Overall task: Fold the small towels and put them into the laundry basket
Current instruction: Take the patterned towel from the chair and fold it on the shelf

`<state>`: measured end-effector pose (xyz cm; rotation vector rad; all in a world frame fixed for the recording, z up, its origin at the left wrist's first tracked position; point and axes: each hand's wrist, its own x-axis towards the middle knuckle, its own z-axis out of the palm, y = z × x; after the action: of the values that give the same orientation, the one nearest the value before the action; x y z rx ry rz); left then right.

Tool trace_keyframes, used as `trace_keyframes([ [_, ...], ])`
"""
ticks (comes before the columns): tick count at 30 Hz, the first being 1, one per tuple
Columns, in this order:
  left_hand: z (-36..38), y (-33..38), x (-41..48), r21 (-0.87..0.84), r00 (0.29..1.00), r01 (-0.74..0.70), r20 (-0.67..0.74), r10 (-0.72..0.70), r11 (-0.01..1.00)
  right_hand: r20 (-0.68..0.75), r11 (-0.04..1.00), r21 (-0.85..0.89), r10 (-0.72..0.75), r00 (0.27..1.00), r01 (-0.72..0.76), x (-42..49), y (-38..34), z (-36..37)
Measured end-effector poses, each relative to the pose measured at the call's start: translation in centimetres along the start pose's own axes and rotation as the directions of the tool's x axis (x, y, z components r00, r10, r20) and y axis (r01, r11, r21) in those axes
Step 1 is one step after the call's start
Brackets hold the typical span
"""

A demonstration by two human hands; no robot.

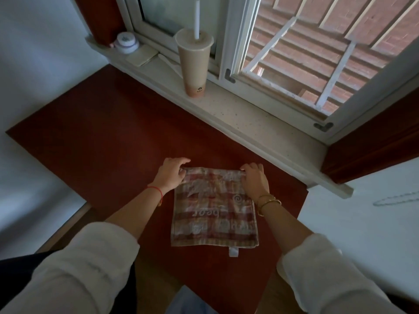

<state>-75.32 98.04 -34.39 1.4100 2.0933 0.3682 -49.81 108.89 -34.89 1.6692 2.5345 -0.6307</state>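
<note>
Dark red desk (102, 132) fills the middle of the view, running under a pale window sill (260, 125), with its near edge cut off by the person's white sleeves (79, 268). A plaid towel (213, 209) lies flat on the desk just in front of the person. Its two far corners are hidden by the hands. The left grip (172, 175) pinches the far left corner and the right grip (255, 180) curls its fingers over the far right one. Woven into the cloth, upside down from here, is the word "bear". A fainter row of marks nearer the person cannot be read. A white tag (233, 251) sticks out from the near hem, and any print on it is too small to tell. On the sill stands a tall cup (195, 62) with a straw (197, 19). The small dark mark near its base is illegible, as is the lid of the little jar (127, 43) at the sill's left end.
</note>
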Motion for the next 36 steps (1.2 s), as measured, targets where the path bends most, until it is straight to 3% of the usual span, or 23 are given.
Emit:
trace_keyframes([
  [4, -0.2, -0.3, 0.1, 0.186, 0.998, 0.052, 0.011, -0.055, 0.981, -0.085, 1.000, 0.009, 0.003, 0.996, -0.003, -0.4, 0.4, 0.3],
  [8, -1.6, -0.9, -1.1, 0.237, 1.000, 0.005, -0.019, 0.000, 0.971, -0.119, 0.980, 0.187, -0.043, 0.992, 0.065, -1.6, 0.9, -1.0],
  [14, -6.2, -0.5, -5.2, 0.077, 0.993, -0.090, -0.066, 0.095, 0.993, -0.200, 0.935, 0.318, -0.093, 0.975, 0.155, -4.6, 0.4, -5.1],
  [19, -9.8, 1.7, -9.4, -0.104, 0.966, -0.150, -0.226, 0.123, 0.983, -0.334, 0.907, 0.344, -0.124, 0.934, 0.244, -7.0, -0.9, -8.9],
  [27, -13.2, 4.4, -14.9, -0.165, 0.898, -0.287, -0.390, 0.205, 0.944, -0.491, 0.875, 0.321, -0.175, 0.853, 0.364, -11.1, -2.2, -13.9],
  [31, -14.5, 4.7, -16.9, -0.302, 0.913, -0.316, -0.355, 0.201, 0.899, -0.501, 0.843, 0.297, -0.262, 0.825, 0.448, -13.4, -1.7, -15.7],
  [36, -15.3, 4.7, -17.9, -0.407, 0.953, -0.290, -0.208, 0.221, 0.866, -0.357, 0.818, 0.358, -0.326, 0.875, 0.450, -15.0, -0.5, -17.0],
])
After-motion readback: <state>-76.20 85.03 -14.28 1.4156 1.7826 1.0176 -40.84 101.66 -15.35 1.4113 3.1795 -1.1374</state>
